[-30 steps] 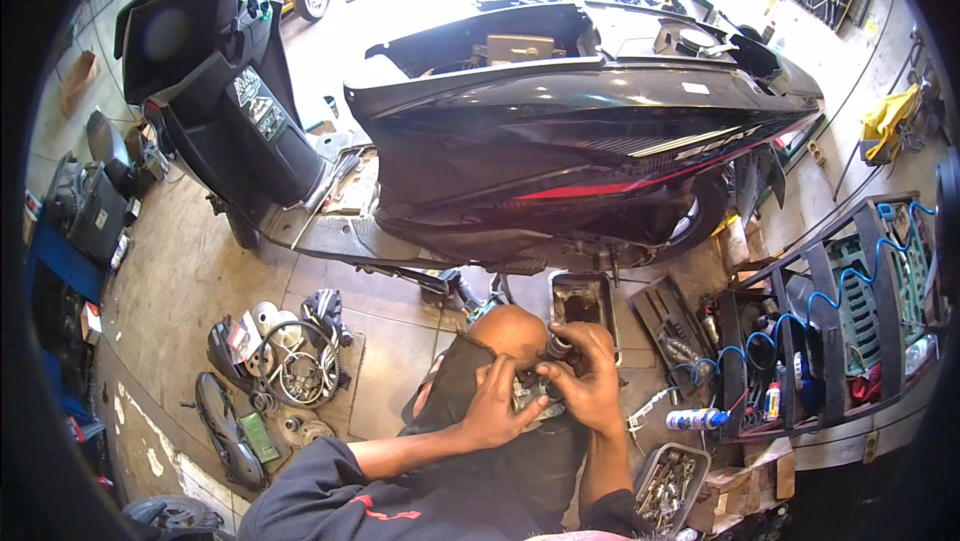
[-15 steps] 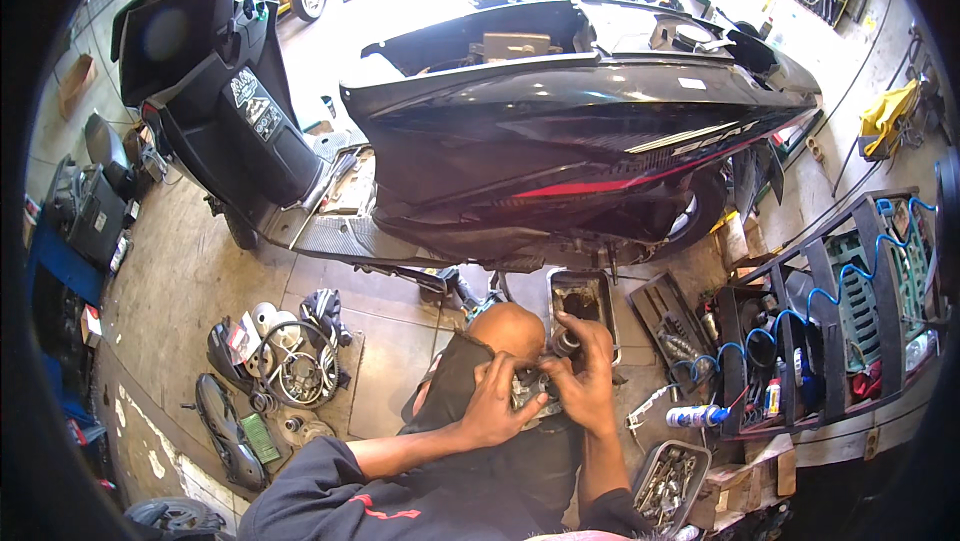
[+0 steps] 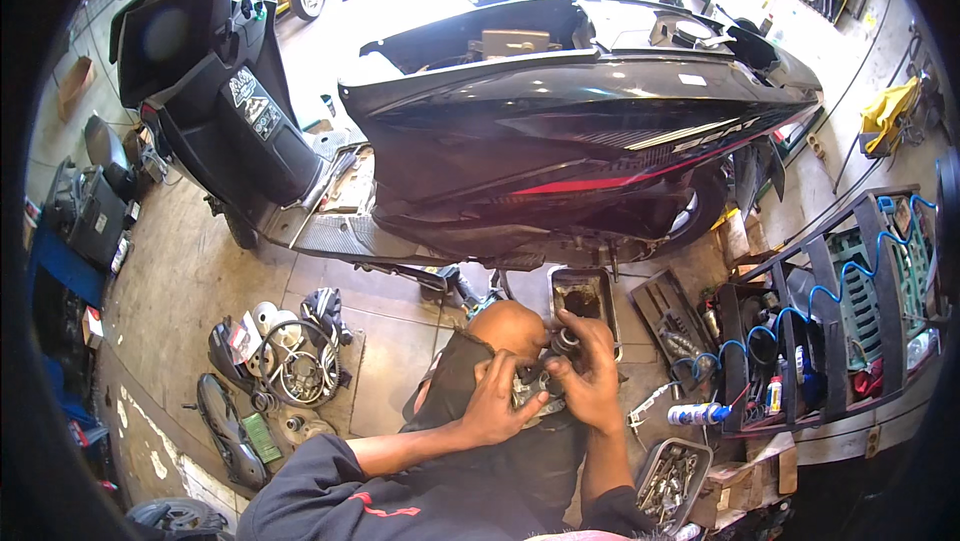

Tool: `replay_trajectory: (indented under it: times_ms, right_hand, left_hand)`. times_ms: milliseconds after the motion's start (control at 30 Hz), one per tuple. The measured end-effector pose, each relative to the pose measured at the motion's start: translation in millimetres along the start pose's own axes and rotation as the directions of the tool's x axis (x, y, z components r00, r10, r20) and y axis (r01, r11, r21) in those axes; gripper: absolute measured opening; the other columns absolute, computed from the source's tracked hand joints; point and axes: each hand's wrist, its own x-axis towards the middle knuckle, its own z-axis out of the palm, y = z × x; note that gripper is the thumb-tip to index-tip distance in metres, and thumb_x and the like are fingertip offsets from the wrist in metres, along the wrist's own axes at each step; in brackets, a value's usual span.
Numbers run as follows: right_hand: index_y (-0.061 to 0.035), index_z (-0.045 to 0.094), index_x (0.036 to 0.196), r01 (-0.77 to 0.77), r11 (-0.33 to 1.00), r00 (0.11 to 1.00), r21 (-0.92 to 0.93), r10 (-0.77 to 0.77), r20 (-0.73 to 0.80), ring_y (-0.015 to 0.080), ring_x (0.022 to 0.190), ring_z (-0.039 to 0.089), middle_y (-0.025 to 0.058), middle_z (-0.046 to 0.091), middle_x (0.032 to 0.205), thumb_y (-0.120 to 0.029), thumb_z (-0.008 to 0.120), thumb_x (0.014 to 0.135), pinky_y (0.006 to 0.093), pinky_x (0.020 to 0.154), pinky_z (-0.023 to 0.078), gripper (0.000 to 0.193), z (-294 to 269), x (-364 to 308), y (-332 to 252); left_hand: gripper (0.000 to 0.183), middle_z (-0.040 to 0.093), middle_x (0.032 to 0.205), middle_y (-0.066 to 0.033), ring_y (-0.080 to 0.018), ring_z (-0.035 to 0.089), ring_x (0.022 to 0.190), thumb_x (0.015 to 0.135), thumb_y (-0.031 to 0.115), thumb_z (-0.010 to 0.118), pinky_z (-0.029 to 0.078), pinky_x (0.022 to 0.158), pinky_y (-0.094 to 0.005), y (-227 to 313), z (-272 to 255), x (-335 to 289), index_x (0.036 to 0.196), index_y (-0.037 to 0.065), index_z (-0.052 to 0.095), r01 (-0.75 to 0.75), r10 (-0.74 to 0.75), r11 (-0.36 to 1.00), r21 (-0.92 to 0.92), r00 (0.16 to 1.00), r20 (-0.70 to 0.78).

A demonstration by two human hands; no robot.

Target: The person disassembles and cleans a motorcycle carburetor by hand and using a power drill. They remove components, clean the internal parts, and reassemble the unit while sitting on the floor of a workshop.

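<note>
Above my raised knee, both hands are close together around a small grey metal engine part (image 3: 527,391), whose exact kind I cannot make out. My left hand (image 3: 497,403) is closed on its left side, thumb and fingertips pressed to it. On the other side my right hand (image 3: 590,381) is curled round a dark, round-ended cylindrical piece (image 3: 566,342), with the thumb against the metal part. Whether the two pieces are joined is hidden by my fingers. In front stands a black scooter (image 3: 560,141) with a red stripe, its seat off.
An oily black tray (image 3: 614,326) and an open case of sockets (image 3: 672,316) lie right of my knee. Nearer is a metal tray (image 3: 704,466) of loose parts. A tool rack (image 3: 730,366) with a blue coiled hose stands right; removed scooter parts (image 3: 300,361) lie left.
My right hand has shifted very slightly, and the dark cylindrical piece in it has tilted a little. The left hand stays almost where it was.
</note>
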Motion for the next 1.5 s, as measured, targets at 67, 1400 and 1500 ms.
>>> replay_trajectory:
  times_ms: [67,1400,1500]
  right_hand:
    - [-0.0016,0.058,0.131,-0.036,0.980,0.999,0.194,0.040,-0.019,0.0218,0.107,0.064,0.0112,0.056,0.122,0.001,0.079,0.079,0.0323,0.088,0.056,0.055,7,5,-14]
    - [-0.0012,0.058,0.133,-0.174,0.957,0.985,0.232,0.171,0.036,0.0182,0.100,0.061,0.0098,0.064,0.113,0.003,0.081,0.074,0.0291,0.080,0.053,0.063,1,-2,-5]
    - [-0.0009,0.056,0.135,-0.086,0.994,0.990,-0.069,0.093,0.103,0.0191,0.108,0.060,0.0111,0.062,0.120,0.005,0.078,0.077,0.0297,0.084,0.053,0.062,-10,-4,4]
  left_hand:
    - [0.050,0.050,0.112,-0.0154,-0.0316,0.051,0.110,0.086,0.032,0.070,0.030,0.097,-0.0455,-3,1,-1,0.121,0.002,0.049,0.005,-0.005,1.000,0.008,1.000,-0.004]
    - [0.050,0.051,0.113,-0.0165,-0.0318,0.049,0.112,0.088,0.034,0.067,0.029,0.099,-0.0455,-3,1,-1,0.123,0.001,0.051,-0.008,0.008,1.000,-0.014,1.000,0.003]
    - [0.051,0.051,0.114,-0.0170,-0.0326,0.049,0.114,0.087,0.033,0.068,0.029,0.100,-0.0455,-2,1,-2,0.123,0.001,0.051,0.011,-0.011,1.000,0.002,1.000,0.012]
